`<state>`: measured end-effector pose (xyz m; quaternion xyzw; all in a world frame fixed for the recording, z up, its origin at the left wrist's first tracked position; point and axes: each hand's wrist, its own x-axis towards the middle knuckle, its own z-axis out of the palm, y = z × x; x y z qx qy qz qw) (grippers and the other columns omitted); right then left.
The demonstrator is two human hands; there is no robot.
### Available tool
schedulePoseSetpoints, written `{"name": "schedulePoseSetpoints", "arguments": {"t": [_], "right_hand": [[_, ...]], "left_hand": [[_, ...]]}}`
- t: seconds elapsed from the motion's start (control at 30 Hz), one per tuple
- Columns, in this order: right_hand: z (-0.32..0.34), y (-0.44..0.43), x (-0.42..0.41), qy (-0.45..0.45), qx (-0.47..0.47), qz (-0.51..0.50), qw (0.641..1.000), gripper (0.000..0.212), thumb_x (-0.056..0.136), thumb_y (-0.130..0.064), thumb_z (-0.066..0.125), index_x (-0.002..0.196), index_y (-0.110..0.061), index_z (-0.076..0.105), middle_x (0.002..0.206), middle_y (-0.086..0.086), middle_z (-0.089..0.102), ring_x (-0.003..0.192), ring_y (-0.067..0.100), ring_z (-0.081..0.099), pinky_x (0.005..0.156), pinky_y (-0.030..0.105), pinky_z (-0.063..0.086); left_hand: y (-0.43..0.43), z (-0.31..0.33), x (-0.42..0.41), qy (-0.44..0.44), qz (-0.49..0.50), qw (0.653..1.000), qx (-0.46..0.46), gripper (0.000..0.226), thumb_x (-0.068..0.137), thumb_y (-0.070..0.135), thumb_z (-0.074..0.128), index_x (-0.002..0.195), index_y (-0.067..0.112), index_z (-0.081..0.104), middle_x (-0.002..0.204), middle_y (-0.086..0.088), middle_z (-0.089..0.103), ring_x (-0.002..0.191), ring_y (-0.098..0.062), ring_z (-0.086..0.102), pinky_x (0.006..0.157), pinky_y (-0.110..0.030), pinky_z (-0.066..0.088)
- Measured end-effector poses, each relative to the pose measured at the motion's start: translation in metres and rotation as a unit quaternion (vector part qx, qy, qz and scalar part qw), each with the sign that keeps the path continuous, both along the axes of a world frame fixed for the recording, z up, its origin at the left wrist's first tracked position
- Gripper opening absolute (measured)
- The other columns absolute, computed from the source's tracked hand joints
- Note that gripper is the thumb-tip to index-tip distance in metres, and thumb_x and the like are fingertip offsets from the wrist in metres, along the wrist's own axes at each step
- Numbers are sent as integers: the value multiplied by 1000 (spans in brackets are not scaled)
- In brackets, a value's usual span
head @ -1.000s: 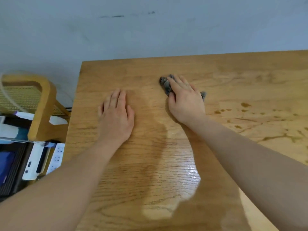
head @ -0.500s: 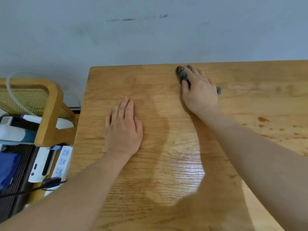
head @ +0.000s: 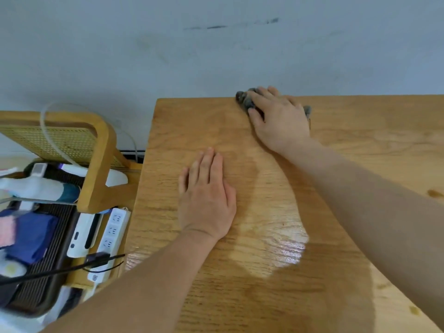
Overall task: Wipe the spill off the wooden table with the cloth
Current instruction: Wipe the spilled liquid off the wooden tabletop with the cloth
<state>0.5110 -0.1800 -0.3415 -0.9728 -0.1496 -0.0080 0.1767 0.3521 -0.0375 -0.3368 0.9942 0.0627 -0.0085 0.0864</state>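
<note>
My right hand (head: 278,118) presses a dark grey cloth (head: 243,99) flat against the far edge of the wooden table (head: 182,131). Most of the cloth is hidden under the palm; bunched ends stick out left of the fingers and at the right side of the hand. My left hand (head: 206,195) lies flat, palm down, fingers together, on the table's left part, holding nothing. Brown spill drops (head: 435,193) show at the right edge of the view, and a smaller spot (head: 413,310) lies lower right.
A grey wall (head: 216,49) rises right behind the table's far edge. Left of the table stands a wooden chair with a cane back (head: 96,145). A white power strip (head: 109,239), cables and a dark tray with blue fabric (head: 31,236) lie beside it.
My right hand has slid the cloth away from me, from the table's middle to its far edge. The view has tilted so the spill area moved off to the right. The left hand stayed put.
</note>
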Motion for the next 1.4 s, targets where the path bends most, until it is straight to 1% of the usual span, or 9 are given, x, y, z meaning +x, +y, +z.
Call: {"name": "schedulePoseSetpoints", "arguments": {"t": [0.33,0.47,0.57,0.7,0.83,1.07,1.27,1.33,1.4], "right_hand": [[0,16,-22,12,-7,86,996,48,100,-34,38,147,-25,39,155,1,36,146,20,27,115,40,23],[1,-92,-29,6,-9,-112,994,49,100,-30,37,148,-20,38,155,2,36,146,23,27,116,43,25],[2,-75,-36,11,5,-210,978,52,98,-29,35,149,-18,36,157,4,33,147,25,24,116,46,25],[0,11,-119,18,24,-55,998,51,97,-32,31,145,-19,43,153,7,39,145,25,29,116,46,28],[1,-26,-136,5,0,116,993,47,98,-33,37,144,-22,46,151,2,43,143,20,35,114,43,29],[1,-69,-48,-4,-11,-225,974,52,98,-29,32,149,-19,35,156,4,35,146,24,26,115,49,28],[3,-26,-177,13,4,45,999,46,101,-29,40,146,-19,43,154,5,39,145,21,30,116,43,28],[2,-56,-152,21,-11,146,989,47,100,-30,40,146,-21,42,154,3,39,144,20,32,116,43,29],[1,-80,-97,18,-21,112,993,49,98,-32,36,146,-23,42,154,0,39,144,20,33,114,45,30]], "left_hand": [[-1,-1,1,10,2,1000,7,57,90,33,28,144,16,35,153,-2,33,141,-19,26,113,-45,25],[0,-1,1,9,0,1000,6,56,91,32,30,144,16,34,153,-2,32,140,-21,26,114,-44,21],[-1,-1,0,6,0,1000,7,55,91,31,32,144,15,34,153,-3,32,140,-23,27,112,-45,21],[-1,1,0,1,7,1000,2,57,88,31,33,143,14,35,152,-5,34,138,-23,29,111,-47,23],[-1,0,-1,6,0,1000,0,59,87,33,32,143,15,35,152,-4,33,139,-23,28,111,-47,22],[-1,-2,0,9,-2,1000,10,55,91,29,37,143,14,34,153,-4,31,139,-23,25,111,-47,22],[-3,1,-1,2,5,1000,4,57,87,30,33,141,13,37,152,-5,34,138,-24,27,110,-49,23],[-3,1,0,4,2,1000,6,57,87,30,32,141,14,36,152,-5,33,139,-24,26,110,-48,22],[-3,0,2,4,2,1000,6,57,87,30,32,142,14,35,153,-5,32,139,-24,25,111,-48,21]]}}
